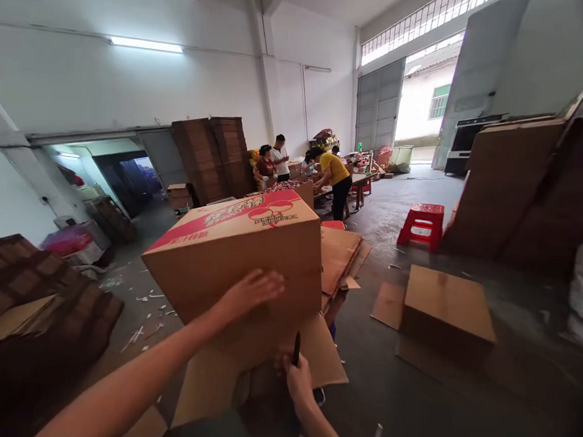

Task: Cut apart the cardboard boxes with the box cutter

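A large cardboard carton (241, 268) with red print on its upper face stands right in front of me, with loose flaps (321, 355) spread out at its lower edge. My left hand (256, 293), slightly blurred, is at the carton's near side with its fingers stretched out; whether it touches the board I cannot tell. Lower down, near the flaps, my right hand (297, 376) is closed around a slim black pen-like tool (296, 349), whose end points up. What the carton holds is hidden.
Flattened cardboard (338, 253) lies behind the carton. To the right are a closed box (449, 303) on the floor and a red stool (421, 225). Stacked cardboard (27, 297) fills the left. Several people, one in a yellow shirt (339, 170), are around a table farther back.
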`<state>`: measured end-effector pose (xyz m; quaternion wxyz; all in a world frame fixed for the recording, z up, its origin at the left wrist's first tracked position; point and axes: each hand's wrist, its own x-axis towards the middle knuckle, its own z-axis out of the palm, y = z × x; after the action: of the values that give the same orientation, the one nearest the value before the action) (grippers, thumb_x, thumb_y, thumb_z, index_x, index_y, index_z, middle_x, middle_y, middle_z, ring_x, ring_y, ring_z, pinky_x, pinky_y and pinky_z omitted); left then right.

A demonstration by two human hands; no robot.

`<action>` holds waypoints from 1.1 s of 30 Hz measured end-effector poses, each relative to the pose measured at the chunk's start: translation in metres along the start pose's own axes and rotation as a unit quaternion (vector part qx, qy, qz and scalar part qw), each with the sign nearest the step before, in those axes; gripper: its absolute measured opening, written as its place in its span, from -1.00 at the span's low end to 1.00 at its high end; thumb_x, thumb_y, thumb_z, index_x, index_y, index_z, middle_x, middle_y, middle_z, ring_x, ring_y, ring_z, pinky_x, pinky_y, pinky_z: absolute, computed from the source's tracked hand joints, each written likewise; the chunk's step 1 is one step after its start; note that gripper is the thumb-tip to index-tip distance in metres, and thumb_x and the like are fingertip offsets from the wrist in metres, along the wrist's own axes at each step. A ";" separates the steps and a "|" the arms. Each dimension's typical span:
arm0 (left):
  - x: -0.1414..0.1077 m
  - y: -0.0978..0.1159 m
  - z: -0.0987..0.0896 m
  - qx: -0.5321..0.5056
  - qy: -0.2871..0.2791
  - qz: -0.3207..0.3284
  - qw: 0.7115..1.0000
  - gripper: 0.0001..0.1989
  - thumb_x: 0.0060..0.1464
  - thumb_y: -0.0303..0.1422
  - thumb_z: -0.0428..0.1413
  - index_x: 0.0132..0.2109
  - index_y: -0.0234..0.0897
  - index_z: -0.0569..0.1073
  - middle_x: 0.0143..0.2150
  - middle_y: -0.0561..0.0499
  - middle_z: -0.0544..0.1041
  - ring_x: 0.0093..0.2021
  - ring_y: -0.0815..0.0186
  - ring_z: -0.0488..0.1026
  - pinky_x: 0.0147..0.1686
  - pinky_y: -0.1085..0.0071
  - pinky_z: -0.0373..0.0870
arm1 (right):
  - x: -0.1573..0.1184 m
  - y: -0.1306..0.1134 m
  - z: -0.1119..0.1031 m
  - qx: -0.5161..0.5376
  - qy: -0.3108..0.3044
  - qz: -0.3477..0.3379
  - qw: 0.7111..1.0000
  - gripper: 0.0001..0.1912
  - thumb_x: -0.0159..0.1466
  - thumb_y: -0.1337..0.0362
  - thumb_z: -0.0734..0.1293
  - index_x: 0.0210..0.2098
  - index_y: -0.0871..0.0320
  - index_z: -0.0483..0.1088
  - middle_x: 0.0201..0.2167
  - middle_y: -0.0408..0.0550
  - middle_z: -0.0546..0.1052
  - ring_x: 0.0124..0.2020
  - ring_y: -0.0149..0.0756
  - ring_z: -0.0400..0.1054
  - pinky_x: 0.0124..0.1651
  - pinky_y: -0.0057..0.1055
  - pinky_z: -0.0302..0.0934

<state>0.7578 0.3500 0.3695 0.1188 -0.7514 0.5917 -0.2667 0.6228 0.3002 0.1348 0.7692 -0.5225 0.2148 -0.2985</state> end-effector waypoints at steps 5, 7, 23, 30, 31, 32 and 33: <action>0.009 0.014 0.045 -0.136 -0.233 0.183 0.945 -0.43 -0.06 -0.58 -0.09 -0.03 0.14 0.48 0.18 0.25 0.36 0.26 0.44 0.19 0.24 0.33 0.23 | 0.009 0.002 -0.012 0.012 0.034 0.058 0.998 -0.36 -0.01 -0.21 0.26 -0.25 0.24 0.40 -0.50 0.05 0.47 -0.55 -0.21 0.32 -0.54 -0.37 0.16; 0.021 0.013 0.049 -0.124 -0.227 0.176 0.950 -0.50 -0.18 -0.59 -0.02 -0.22 0.12 0.55 0.14 0.24 0.39 0.25 0.36 0.22 0.22 0.27 0.27 | 0.002 0.007 -0.015 -0.049 0.031 0.037 0.998 -0.39 0.10 -0.18 0.18 -0.22 0.24 0.44 -0.49 0.06 0.48 -0.52 -0.17 0.34 -0.50 -0.32 0.19; 0.125 -0.087 -0.170 0.073 -0.048 0.250 0.964 -0.61 0.12 -0.57 -0.21 -0.21 -0.17 0.48 0.15 -0.04 0.34 0.28 0.26 0.08 0.32 -0.05 -0.35 | 0.008 -0.187 0.027 -0.362 0.093 -0.242 0.895 -0.44 0.10 0.54 0.11 0.05 0.09 0.35 -0.15 0.02 0.42 -0.07 -0.07 0.23 -0.16 -0.27 0.15; 0.134 -0.112 -0.287 0.113 0.151 0.192 0.963 -0.73 0.17 -0.51 -0.14 -0.26 -0.23 0.45 0.01 0.00 0.37 0.23 0.23 0.13 0.27 -0.17 -0.26 | 0.010 -0.295 0.034 -0.301 0.144 -0.435 0.836 -0.41 0.00 0.56 0.11 -0.01 0.13 0.35 -0.25 -0.02 0.39 -0.16 -0.14 0.16 -0.12 -0.27 0.08; 0.131 -0.113 -0.300 0.118 0.184 0.184 0.958 -0.74 0.17 -0.51 -0.13 -0.27 -0.25 0.45 0.01 0.00 0.36 0.23 0.22 0.12 0.27 -0.19 -0.28 | 0.010 -0.307 0.034 -0.303 0.151 -0.456 0.823 -0.41 0.00 0.55 0.11 -0.01 0.12 0.35 -0.26 -0.02 0.39 -0.17 -0.15 0.15 -0.12 -0.27 0.07; 0.127 -0.113 -0.310 0.125 0.216 0.172 0.953 -0.76 0.16 -0.50 -0.12 -0.28 -0.26 0.45 0.00 0.00 0.35 0.23 0.21 0.11 0.27 -0.20 -0.29 | 0.011 -0.319 0.032 -0.310 0.158 -0.477 0.807 -0.41 -0.01 0.55 0.11 -0.01 0.13 0.35 -0.27 -0.02 0.38 -0.17 -0.15 0.14 -0.11 -0.26 0.07; 0.123 -0.111 -0.319 0.134 0.248 0.155 0.947 -0.78 0.15 -0.49 -0.10 -0.29 -0.27 0.44 0.01 -0.01 0.34 0.24 0.20 0.10 0.27 -0.20 -0.29 | 0.013 -0.331 0.029 -0.320 0.165 -0.499 0.788 -0.41 -0.01 0.54 0.11 0.00 0.13 0.36 -0.27 -0.02 0.38 -0.18 -0.16 0.14 -0.11 -0.27 0.06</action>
<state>0.6961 0.3072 0.7213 0.1072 -0.5377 0.6704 -0.4999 0.5733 0.2202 0.4533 0.2545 -0.7162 0.1311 -0.6365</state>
